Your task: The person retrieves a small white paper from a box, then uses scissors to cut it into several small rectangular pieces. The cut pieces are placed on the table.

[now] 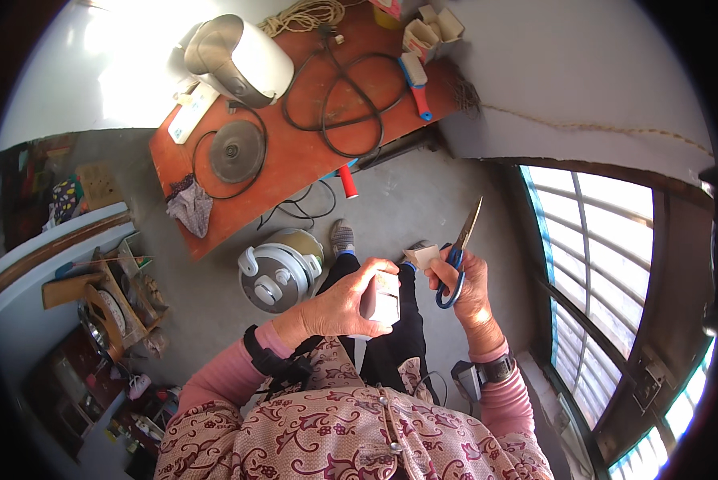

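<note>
In front of my body, my left hand (344,303) grips a small cardboard box (385,297) around its sides, the thumb near the lower edge and the fingers over the top. A short way to the right, my right hand (468,282) holds a pair of scissors (458,255) with blue handles. The blades look closed and point up and away from me. Between the thumb and fingers of that same hand is a folded piece of cardboard (424,257), apart from the box. What is inside the box cannot be seen.
Ahead stands a red-brown table (263,210) with a black cable (353,90), a white appliance (254,60), a round dark plate (236,151), a power strip (194,113) and a brush (416,84). An electric pressure cooker (278,273) sits on the floor. A barred window (599,240) is at right.
</note>
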A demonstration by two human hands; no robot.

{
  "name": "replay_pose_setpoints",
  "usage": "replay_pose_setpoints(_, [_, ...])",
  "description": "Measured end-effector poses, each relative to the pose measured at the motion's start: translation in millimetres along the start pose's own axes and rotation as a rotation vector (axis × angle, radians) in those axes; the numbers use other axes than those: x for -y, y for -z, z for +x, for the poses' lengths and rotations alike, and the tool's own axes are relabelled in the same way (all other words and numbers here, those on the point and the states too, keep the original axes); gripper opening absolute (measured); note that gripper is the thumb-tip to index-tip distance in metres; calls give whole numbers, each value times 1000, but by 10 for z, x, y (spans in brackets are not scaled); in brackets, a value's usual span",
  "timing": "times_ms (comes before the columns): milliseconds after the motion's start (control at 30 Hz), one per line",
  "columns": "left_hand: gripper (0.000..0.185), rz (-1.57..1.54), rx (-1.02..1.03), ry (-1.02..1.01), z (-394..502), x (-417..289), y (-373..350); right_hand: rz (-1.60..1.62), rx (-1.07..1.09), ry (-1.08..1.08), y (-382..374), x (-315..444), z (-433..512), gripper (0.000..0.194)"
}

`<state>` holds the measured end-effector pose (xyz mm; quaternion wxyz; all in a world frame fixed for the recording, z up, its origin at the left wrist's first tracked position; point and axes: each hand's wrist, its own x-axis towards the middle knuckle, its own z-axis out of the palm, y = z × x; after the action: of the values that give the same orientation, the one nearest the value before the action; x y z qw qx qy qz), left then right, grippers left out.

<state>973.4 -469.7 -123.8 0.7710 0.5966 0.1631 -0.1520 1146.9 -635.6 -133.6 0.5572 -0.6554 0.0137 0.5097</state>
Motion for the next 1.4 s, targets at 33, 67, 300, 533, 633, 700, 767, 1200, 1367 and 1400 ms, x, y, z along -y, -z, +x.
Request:
replay_pose_setpoints(33, [83,14,-18,-1,-9,14,9,4,0,-6,-14,-33,18,16])
replay_pose_setpoints(67, [82,18,-28,-12,-27,27,27,-15,5,-17,-21,-64,41,16])
replay_pose_setpoints(300, [72,32,-123,23,-198,127,123,-61,37,-6,-178,-262,246,13])
replay_pose_setpoints(533, [74,-18,-307,45,-437,257,253,-166,93,-16,-474,-218,445,13])
replay_pose_setpoints(633, [75,44,-423,-37,-530,289,343,-217,98,-32,-618,-185,490,13])
replay_pose_setpoints(700, [75,59,-495,-98,-588,298,401,-256,134,-11,-724,-174,543,13])
replay_pose_setpoints(767, [77,88,-554,-172,-642,299,450,-287,161,12,-843,-167,638,12])
replay_pose_setpoints(1200, [81,161,-738,-199,-845,377,683,-240,283,116,-1874,-270,1964,14])
replay_pose_setpoints(1367, [83,169,-758,-170,-855,419,732,-664,10,137,-1922,-537,2552,14])
replay_pose_setpoints(1400, [83,161,-765,-172,-856,424,740,-741,-54,143,-1868,-580,2554,13])
